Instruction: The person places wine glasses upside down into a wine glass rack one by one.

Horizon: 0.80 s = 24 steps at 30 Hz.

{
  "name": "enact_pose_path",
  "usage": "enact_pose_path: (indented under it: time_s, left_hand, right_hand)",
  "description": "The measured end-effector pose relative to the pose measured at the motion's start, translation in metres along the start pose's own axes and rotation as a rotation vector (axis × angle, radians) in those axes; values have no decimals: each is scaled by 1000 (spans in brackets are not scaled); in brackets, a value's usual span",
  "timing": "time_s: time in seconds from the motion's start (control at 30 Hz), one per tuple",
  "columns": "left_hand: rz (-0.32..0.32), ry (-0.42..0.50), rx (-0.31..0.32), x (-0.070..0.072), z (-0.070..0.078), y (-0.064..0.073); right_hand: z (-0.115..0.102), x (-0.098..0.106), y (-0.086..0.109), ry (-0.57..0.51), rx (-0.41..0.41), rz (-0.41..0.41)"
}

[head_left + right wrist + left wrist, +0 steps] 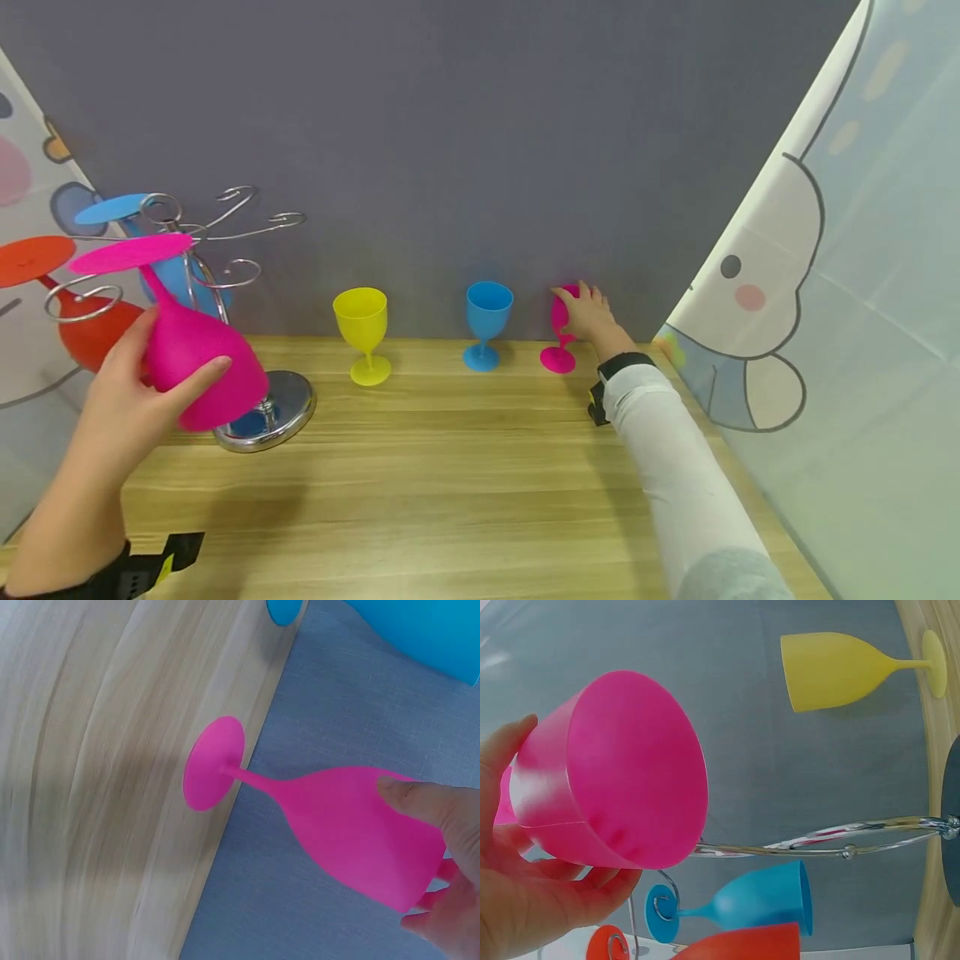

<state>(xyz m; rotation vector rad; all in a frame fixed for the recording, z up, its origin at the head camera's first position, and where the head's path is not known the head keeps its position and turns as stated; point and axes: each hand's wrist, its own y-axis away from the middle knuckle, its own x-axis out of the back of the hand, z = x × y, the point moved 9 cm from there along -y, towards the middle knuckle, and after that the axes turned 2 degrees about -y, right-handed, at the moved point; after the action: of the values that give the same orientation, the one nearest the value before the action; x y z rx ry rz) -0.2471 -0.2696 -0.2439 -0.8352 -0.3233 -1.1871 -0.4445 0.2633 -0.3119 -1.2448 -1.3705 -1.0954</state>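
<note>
While the left hand's (pixel 135 387) fingers are clamping an inverted pink goblet (pixel 206 342) and the right hand's (pixel 591 320) an upright pink goblet (pixel 349 821), careless swinging could be dislodging the red goblet (pixel 101 335).

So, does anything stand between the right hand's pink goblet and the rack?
Yes: on the table, a blue goblet nearer the pink goblet, then a yellow goblet. The left hand holds another pink goblet in front of the rack.

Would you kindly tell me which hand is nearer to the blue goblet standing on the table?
Right: the right hand grips a pink goblet just right of the blue goblet; the left hand is far to its left, by the metal rack, holding another pink goblet.
</note>
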Motion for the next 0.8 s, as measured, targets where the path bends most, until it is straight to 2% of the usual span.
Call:
enact_pose_path:
  time_s: [0.13, 0.33, 0.47, 0.8]
  left_hand:
    - [11, 2, 9, 1, -5, -4]
    - [-10, -14, 38, -3, -8, -10]
    - [-14, -1, 60, -4, -13, -12]
    - [22, 16, 107, -5, -27, -17]
  right_hand:
    - [1, 0, -2, -8, -18, -2]
    - [5, -1, -3, -35, -50, -16]
    - [4, -1, -3, -13, -46, -9]
    - [3, 1, -5, 36, -37, 1]
